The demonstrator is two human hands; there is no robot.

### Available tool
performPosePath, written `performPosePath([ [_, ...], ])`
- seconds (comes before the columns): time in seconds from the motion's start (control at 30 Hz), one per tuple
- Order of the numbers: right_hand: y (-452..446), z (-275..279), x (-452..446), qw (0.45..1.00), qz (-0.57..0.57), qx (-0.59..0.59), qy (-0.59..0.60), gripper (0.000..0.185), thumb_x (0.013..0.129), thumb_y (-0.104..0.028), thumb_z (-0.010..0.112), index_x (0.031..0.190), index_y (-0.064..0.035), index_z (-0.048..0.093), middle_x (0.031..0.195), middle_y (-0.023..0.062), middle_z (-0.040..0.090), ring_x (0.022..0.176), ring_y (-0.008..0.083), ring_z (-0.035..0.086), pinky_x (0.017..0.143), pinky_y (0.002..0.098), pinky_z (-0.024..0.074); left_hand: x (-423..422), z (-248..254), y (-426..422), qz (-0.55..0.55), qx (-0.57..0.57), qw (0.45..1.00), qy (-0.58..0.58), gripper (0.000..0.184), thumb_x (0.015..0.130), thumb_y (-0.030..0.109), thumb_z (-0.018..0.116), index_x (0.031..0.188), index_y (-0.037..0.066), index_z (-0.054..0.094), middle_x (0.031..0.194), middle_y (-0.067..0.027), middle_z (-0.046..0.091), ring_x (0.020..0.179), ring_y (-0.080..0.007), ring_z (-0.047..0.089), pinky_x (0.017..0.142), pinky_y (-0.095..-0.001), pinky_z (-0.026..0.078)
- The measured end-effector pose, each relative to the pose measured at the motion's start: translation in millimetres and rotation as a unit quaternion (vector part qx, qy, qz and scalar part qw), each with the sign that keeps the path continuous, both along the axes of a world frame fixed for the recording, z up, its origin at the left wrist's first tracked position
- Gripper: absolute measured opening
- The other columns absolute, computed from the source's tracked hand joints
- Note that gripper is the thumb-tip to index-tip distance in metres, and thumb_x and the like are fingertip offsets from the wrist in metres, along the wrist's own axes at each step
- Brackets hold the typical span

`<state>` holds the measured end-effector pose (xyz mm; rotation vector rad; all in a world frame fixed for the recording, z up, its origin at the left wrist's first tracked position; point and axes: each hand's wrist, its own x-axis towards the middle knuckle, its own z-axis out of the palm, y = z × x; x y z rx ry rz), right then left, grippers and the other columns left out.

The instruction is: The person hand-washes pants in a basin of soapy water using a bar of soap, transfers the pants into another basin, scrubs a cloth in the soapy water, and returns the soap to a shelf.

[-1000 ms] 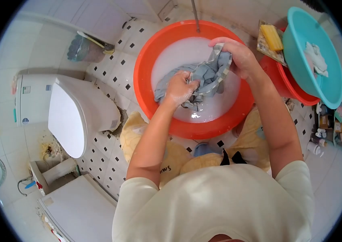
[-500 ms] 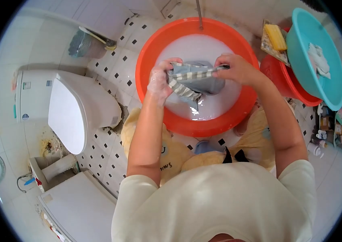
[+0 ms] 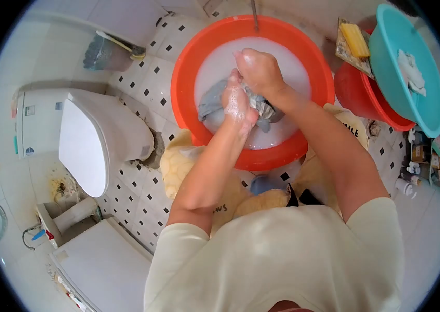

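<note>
A wet grey garment (image 3: 213,102) with a striped light band lies bunched in the cloudy, soapy water of a large orange-red basin (image 3: 186,62). My left hand (image 3: 238,101), covered in suds, is closed at the garment's near side, with cloth between thumb and fingers. Just above and to the right, my right hand (image 3: 259,70) is curled into a fist close against the left fingertips. Striped cloth comes out beneath that fist; what lies inside its fingers is mostly hidden.
To the right, a turquoise basin (image 3: 386,57) with a white cloth (image 3: 410,73) leans over a red bucket (image 3: 352,88). A yellow soap bar (image 3: 355,40) rests on a washboard (image 3: 343,54). The toilet (image 3: 82,145) stands left. A thin pipe (image 3: 255,15) reaches the basin's far rim.
The garment was stretched between both hands above the water; now it is bunched lower in the basin. My hands have come together, the right moving left and turning into a fist.
</note>
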<state>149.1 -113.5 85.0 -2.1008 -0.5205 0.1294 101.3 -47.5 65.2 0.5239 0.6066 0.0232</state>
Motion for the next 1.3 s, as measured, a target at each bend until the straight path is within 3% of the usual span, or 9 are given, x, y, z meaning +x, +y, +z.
performPosePath([
  [0.2, 21, 3, -55, 0.939, 0.12, 0.093, -0.308, 0.017, 0.073, -0.025, 0.057, 0.07, -0.0094, 0.06, 0.077, 0.0121, 0.063, 0.087, 0.0247, 0.06, 0.076, 0.0361, 0.0467, -6, -30, 49, -0.043, -0.236, 0.94, -0.243, 0.022, 0.091, 0.029, 0.047, 0.087, 0.008, 0.049, 0.084, -0.007, 0.055, 0.076, -0.0215, 0.055, 0.072, -0.032, 0.048],
  [0.3, 7, -7, 13, 0.975, 0.021, 0.071, -0.209, 0.023, 0.076, -0.026, 0.058, 0.078, -0.0029, 0.057, 0.073, 0.0163, 0.057, 0.074, 0.0325, 0.059, 0.07, 0.0372, 0.0456, -10, 53, 3, 0.043, 0.032, 0.996, 0.066, 0.024, 0.09, 0.03, 0.048, 0.076, 0.01, 0.048, 0.074, -0.0048, 0.053, 0.068, -0.0215, 0.054, 0.066, -0.032, 0.047],
  [0.4, -2, -13, 48, 0.996, 0.03, -0.085, 0.011, 0.021, 0.072, -0.028, 0.06, 0.08, -0.0081, 0.06, 0.078, 0.0078, 0.06, 0.078, 0.0266, 0.058, 0.069, 0.039, 0.0458, -10, 23, 27, -0.033, -0.095, 0.994, -0.036, 0.024, 0.09, 0.033, 0.047, 0.08, 0.011, 0.049, 0.077, -0.0062, 0.054, 0.074, -0.0229, 0.055, 0.072, -0.0399, 0.047],
  [0.53, -31, -15, 42, 0.974, -0.039, 0.056, -0.215, 0.024, 0.078, -0.028, 0.06, 0.088, -0.0061, 0.058, 0.082, 0.0089, 0.058, 0.076, 0.0283, 0.056, 0.065, 0.0381, 0.0446, -1, 33, 53, -0.005, -0.072, 0.997, -0.032, 0.031, 0.09, 0.038, 0.046, 0.086, 0.007, 0.048, 0.087, -0.0117, 0.058, 0.085, -0.0267, 0.057, 0.081, -0.0428, 0.046],
  [0.6, -41, 1, 37, 0.978, -0.102, 0.094, -0.158, 0.024, 0.079, -0.028, 0.059, 0.089, -0.0063, 0.057, 0.083, 0.0104, 0.057, 0.077, 0.0275, 0.055, 0.064, 0.0369, 0.0443, 2, 37, 62, 0.02, -0.03, 0.998, -0.043, 0.037, 0.09, 0.041, 0.046, 0.095, 0.005, 0.049, 0.098, -0.0129, 0.059, 0.093, -0.0287, 0.056, 0.085, -0.0436, 0.045],
  [0.7, -49, 6, -2, 0.979, 0.172, 0.01, 0.109, 0.025, 0.078, -0.025, 0.063, 0.087, -0.004, 0.052, 0.078, 0.006, 0.056, 0.076, 0.0173, 0.054, 0.067, 0.0308, 0.0437, 4, 37, 66, 0.047, -0.018, 0.997, -0.054, 0.041, 0.089, 0.042, 0.047, 0.101, 0.003, 0.05, 0.097, -0.011, 0.058, 0.09, -0.027, 0.056, 0.082, -0.0423, 0.046],
  [1.0, -43, -35, -32, 0.95, 0.122, -0.003, 0.289, 0.032, 0.073, -0.029, 0.067, 0.075, 0.0014, 0.056, 0.064, 0.0114, 0.054, 0.062, 0.0201, 0.053, 0.057, 0.0358, 0.0421, 8, 34, 62, 0.068, -0.01, 0.997, -0.027, 0.035, 0.089, 0.037, 0.048, 0.096, 0.004, 0.053, 0.089, -0.007, 0.057, 0.082, -0.0228, 0.055, 0.077, -0.0366, 0.047],
  [1.1, -50, -27, -36, 0.979, 0.144, -0.015, 0.146, 0.024, 0.073, -0.022, 0.066, 0.069, -0.0021, 0.054, 0.061, 0.006, 0.052, 0.06, 0.0152, 0.05, 0.054, 0.0327, 0.0399, 8, 42, 59, 0.115, 0.011, 0.993, -0.03, 0.026, 0.088, 0.032, 0.051, 0.089, 0.006, 0.054, 0.082, -0.0047, 0.056, 0.077, -0.0203, 0.055, 0.073, -0.034, 0.047],
  [1.3, -55, -12, -34, 0.818, 0.026, 0.305, 0.487, 0.018, 0.075, -0.016, 0.066, 0.067, -0.0096, 0.051, 0.069, 0.0002, 0.054, 0.062, 0.0095, 0.048, 0.053, 0.0252, 0.0363, 8, 35, 63, 0.198, 0.172, 0.965, -0.013, 0.018, 0.087, 0.024, 0.052, 0.083, 0.006, 0.054, 0.079, -0.0021, 0.054, 0.071, -0.0146, 0.052, 0.065, -0.0298, 0.045],
])
